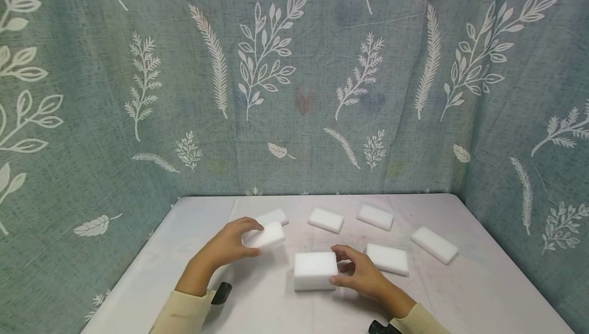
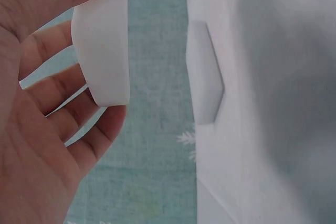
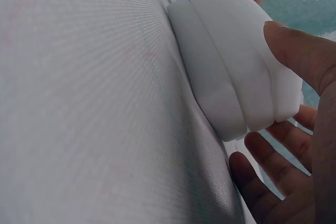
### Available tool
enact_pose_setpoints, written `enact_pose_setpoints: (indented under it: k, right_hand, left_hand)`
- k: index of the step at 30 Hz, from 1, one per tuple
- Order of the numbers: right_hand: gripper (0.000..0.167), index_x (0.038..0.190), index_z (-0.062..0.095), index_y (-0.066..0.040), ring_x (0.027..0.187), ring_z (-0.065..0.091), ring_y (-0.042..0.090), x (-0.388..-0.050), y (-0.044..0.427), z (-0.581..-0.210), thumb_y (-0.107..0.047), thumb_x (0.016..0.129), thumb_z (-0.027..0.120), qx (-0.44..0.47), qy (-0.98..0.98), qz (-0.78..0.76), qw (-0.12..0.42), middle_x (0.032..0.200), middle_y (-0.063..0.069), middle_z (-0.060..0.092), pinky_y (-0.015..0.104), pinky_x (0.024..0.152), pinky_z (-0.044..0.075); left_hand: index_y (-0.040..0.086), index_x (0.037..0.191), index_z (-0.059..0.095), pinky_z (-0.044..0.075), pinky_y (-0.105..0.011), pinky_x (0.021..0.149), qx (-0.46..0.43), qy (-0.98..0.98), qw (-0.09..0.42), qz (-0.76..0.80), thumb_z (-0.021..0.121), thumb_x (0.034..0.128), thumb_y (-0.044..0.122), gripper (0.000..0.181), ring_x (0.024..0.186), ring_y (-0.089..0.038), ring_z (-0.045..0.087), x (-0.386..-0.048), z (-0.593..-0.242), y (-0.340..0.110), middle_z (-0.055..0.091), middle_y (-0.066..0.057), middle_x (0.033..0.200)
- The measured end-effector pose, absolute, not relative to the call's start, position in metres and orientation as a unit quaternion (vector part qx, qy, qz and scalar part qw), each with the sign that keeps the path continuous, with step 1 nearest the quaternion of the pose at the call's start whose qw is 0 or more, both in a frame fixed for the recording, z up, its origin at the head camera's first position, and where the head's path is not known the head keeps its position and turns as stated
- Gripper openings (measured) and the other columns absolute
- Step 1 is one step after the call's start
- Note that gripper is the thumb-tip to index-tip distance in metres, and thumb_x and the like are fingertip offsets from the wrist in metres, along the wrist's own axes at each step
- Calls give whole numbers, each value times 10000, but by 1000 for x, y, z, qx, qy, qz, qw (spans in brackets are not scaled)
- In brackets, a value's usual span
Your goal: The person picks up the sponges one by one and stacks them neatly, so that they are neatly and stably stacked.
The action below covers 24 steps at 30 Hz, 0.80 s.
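My left hand [image 1: 225, 244] grips a white foam sponge block [image 1: 270, 235] above the table, thumb on one side and fingers on the other. In the left wrist view that raised block [image 2: 105, 51] is seen from its end. Near the middle front stands a stack of similar white sponges [image 1: 315, 272]. From its right side my right hand [image 1: 365, 275] holds the stack, thumb at the near corner and fingers at the far one. Three layers of the stack [image 3: 226, 61] show in the right wrist view, with the thumb against the top layer.
Loose white sponges lie flat behind and right of the stack: one [image 1: 279, 216] behind my left hand, others at the back [image 1: 325, 220] [image 1: 375, 217], one [image 1: 434, 244] at right, one [image 1: 387, 259] beside my right hand. Leaf-patterned cloth [image 1: 294, 78] walls the pale table [image 1: 488, 293].
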State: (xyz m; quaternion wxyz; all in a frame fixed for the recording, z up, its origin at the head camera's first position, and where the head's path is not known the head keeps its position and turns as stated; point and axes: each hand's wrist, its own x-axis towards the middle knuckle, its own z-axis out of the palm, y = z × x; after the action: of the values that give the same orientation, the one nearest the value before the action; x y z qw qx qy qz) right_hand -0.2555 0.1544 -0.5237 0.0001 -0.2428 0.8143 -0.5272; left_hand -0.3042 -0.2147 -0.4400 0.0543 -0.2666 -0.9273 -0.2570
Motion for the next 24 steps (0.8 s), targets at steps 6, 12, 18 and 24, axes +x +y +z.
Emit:
enact_pose_setpoints:
  k: [6,12,18,24]
  right_hand:
    - [726,1356,505,-19,980,638,226,-255,155,-525,-300,772,833,-247,814,-525,-2,1124,52,621,337,832,538]
    - [733,1363,503,-33,996,637,223,-255,154,-525,-318,773,830,-243,817,-523,5,1127,41,618,334,845,534]
    - [728,1365,503,-38,976,641,216,-255,155,-523,-323,777,825,-243,817,-523,4,1131,39,618,344,844,537]
    - [715,1364,504,-37,1022,621,239,-255,156,-523,-320,788,818,-245,815,-526,4,1141,45,618,341,856,534]
  left_hand:
    - [173,1181,657,464,-450,955,-289,-921,63,-254,862,740,288,500,1171,-237,541,-298,-434,-206,577,25,1250]
    - [171,1183,658,468,-430,957,-314,-913,66,-251,843,765,315,479,1183,-210,533,-292,-430,-198,573,44,1253]
    - [179,1183,662,460,-409,973,-340,-906,72,-243,824,782,355,467,1196,-181,524,-288,-428,-187,573,54,1254]
    - [187,1181,657,452,-399,985,-367,-897,74,-237,795,813,376,437,1206,-157,513,-284,-428,-174,578,54,1257]
